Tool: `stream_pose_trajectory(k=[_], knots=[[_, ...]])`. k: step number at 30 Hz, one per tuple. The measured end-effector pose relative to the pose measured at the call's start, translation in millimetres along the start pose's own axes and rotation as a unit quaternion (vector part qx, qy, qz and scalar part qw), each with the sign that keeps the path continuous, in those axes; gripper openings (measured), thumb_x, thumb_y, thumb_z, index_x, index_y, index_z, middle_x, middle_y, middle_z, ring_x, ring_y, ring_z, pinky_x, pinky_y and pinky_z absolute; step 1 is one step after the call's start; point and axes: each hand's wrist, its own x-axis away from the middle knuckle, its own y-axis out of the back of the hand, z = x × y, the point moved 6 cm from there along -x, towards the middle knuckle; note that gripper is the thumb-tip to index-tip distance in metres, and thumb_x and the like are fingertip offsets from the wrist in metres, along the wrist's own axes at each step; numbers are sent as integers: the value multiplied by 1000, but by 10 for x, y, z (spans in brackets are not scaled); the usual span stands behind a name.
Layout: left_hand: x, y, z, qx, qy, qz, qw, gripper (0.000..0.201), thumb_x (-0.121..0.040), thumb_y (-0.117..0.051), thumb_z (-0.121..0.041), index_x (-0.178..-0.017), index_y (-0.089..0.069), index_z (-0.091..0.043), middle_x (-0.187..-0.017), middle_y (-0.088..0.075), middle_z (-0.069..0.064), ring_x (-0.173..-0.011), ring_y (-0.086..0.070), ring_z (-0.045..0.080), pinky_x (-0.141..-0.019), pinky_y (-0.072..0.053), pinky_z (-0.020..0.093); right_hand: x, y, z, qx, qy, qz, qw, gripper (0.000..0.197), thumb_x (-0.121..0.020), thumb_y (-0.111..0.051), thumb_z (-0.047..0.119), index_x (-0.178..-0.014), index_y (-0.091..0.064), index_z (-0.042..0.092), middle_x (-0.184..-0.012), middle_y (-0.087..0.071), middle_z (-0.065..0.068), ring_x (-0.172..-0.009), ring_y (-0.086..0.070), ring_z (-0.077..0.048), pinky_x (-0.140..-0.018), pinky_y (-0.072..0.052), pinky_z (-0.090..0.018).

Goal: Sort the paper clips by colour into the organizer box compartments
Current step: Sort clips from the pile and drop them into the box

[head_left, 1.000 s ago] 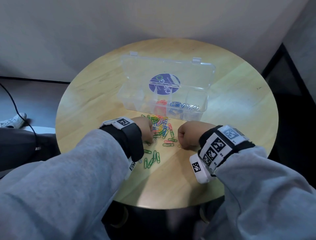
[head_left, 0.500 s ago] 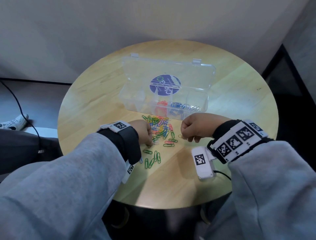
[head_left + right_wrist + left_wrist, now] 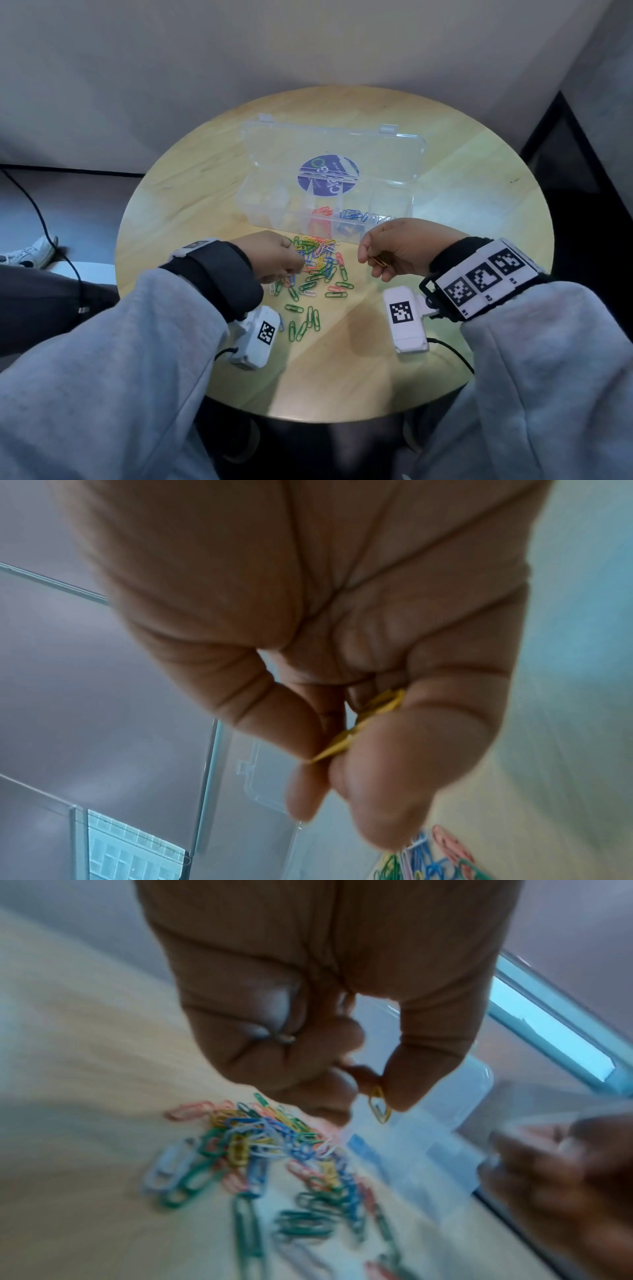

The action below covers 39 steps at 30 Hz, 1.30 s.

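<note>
A pile of coloured paper clips (image 3: 318,263) lies on the round wooden table (image 3: 462,212) in front of the clear organizer box (image 3: 270,205). Red, blue and white clips sit in its near compartments. My left hand (image 3: 274,258) hovers at the pile's left edge and pinches a yellow clip (image 3: 379,1108) between thumb and forefinger. My right hand (image 3: 387,253) is lifted right of the pile, close to the box's front wall, and pinches yellow clips (image 3: 382,261) (image 3: 359,723).
The box lid (image 3: 342,154) stands open at the back, with a round purple label on it. Loose green clips (image 3: 303,323) lie nearer to me. A black cable (image 3: 44,222) runs over the floor on the left, beside a white shoe (image 3: 30,253).
My right hand has risen from the table and moved right and toward the box, carrying yellow clips. My left hand has stayed by the pile and lifted slightly.
</note>
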Motion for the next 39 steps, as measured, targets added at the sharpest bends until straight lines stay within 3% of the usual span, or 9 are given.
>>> stream_pose_trajectory(k=[7,10,14,19,23,25,27,33,39], knots=[[52,51,-53,242,-37,12,970,38,-87,-43,12,-58,-36,-11,-47,-47,5,-34,-44,6,-33,-30,10,-38,-115,-46,61,-27,3,998,19,-89,-40,-2,-79,-54,6,-68,-52,-8,-56,-50,-18,-45,-43,-21],[91,132,-13,295,-29,0,955,30,-89,-40,8,-69,-47,-13,-59,-46,5,-37,-45,6,-35,-33,11,-48,-102,-34,126,-17,-23,992,7,-89,-50,8,-83,-54,8,-66,-50,-5,-57,-49,-18,-50,-40,-23],[120,278,124,332,-14,-16,943,37,-89,-28,2,-86,-62,-14,-66,-40,1,-45,-39,8,-37,-32,12,-54,-63,-62,224,-23,-58,973,20,-86,-61,31,-77,-51,16,-59,-45,-1,-56,-41,-20,-56,-37,-28],[121,347,423,354,25,-22,935,33,-88,-25,-2,-73,-54,-9,-66,-42,4,-43,-41,10,-35,-31,11,-48,-176,-45,286,-20,-85,954,15,-86,-62,30,-82,-56,17,-60,-44,5,-52,-39,-11,-50,-33,-20],[44,309,518,279,56,-47,957,20,-90,-45,-14,-71,-52,-13,-62,-43,1,-42,-35,10,-35,-24,14,-141,-325,41,353,-1,-107,929,12,-87,-61,29,-85,-57,18,-70,-49,8,-68,-46,-9,-57,-33,-17],[-18,283,473,170,29,-33,984,17,-91,-50,-16,-74,-51,-14,-60,-38,0,-47,-29,12,-43,-20,17,-192,-370,77,368,-8,-116,922,10,-86,-61,28,-85,-57,18,-77,-54,6,-77,-50,-13,-63,-37,-21],[-71,276,396,34,-25,-35,998,9,-90,-55,-18,-81,-55,-17,-60,-45,-4,-51,-38,13,-48,-26,20,-249,-382,117,382,-22,-130,915,10,-85,-61,28,-86,-57,19,-90,-60,2,-85,-52,-15,-72,-40,-25],[-138,325,377,-111,-61,-92,988,21,-82,-65,-21,-102,-66,-18,-88,-56,-4,-92,-55,20,-72,-36,21,-434,-415,266,416,-49,-166,893,12,-86,-59,28,-86,-54,16,-95,-59,-2,-86,-52,-17,-73,-41,-25],[-186,316,309,-158,-87,-99,979,23,-78,-69,-21,-101,-63,-21,-86,-50,-5,-83,-47,17,-67,-33,22,-662,-486,319,474,-88,-154,863,26,-81,-63,30,-96,-66,8,-100,-69,-8,-95,-64,-22,-83,-52,-31]])
